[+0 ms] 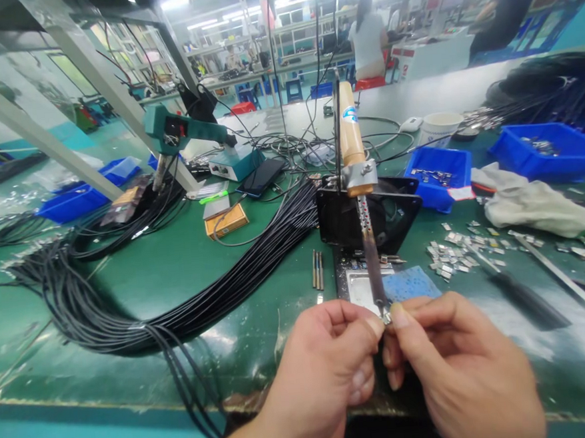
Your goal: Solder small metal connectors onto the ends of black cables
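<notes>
A soldering iron [353, 135] with a wooden handle is clamped tip-down in front of a black fan [335, 219]. Just under its tip, a small metal connector [387, 317] is pinched between the thumb and fingers of my right hand [457, 354]. Close against it from the left, my left hand [327, 357] has its thumb and forefinger pressed together; what lies between them is too small to make out. Behind the fingers lie a blue sponge [411, 284] and a metal tray [360, 287].
A bundle of black cables [203, 305] curves across the green table's left half. Small metal parts [448, 255], a screwdriver [528, 299], a glove [537, 205] and blue bins [434, 176] are on the right. A person [367, 40] sits in the background.
</notes>
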Motion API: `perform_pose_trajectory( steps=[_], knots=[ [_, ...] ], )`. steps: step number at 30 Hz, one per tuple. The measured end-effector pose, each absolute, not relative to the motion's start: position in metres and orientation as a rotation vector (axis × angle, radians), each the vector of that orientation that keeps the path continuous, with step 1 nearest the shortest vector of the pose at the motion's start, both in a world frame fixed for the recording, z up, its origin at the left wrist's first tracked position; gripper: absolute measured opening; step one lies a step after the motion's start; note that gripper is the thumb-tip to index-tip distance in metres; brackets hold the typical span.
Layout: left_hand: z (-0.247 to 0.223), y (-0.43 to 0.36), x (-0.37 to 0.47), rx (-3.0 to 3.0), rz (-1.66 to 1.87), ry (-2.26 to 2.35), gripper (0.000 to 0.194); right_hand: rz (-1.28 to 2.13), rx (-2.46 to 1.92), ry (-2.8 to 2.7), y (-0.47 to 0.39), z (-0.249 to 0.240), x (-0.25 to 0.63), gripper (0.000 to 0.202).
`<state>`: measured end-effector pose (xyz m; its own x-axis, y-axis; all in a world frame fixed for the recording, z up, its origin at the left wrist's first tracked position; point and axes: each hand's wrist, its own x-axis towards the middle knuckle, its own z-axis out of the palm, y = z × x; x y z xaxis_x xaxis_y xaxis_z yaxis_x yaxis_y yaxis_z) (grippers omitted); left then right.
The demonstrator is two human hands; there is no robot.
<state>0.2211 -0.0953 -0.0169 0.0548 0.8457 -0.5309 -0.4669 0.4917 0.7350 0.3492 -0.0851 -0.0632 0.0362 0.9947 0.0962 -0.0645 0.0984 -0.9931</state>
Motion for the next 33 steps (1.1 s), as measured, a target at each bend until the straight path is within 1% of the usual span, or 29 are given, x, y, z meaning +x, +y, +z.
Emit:
perform_pose_trajectory(
  steps=[33],
  knots=[
    [-0.0168,-0.0954,0.2215,0.417,1.043,1.116,0.019,1.157,-1.107,-1.142,-0.0833,-0.0618,0.3469,0.022]
  ],
)
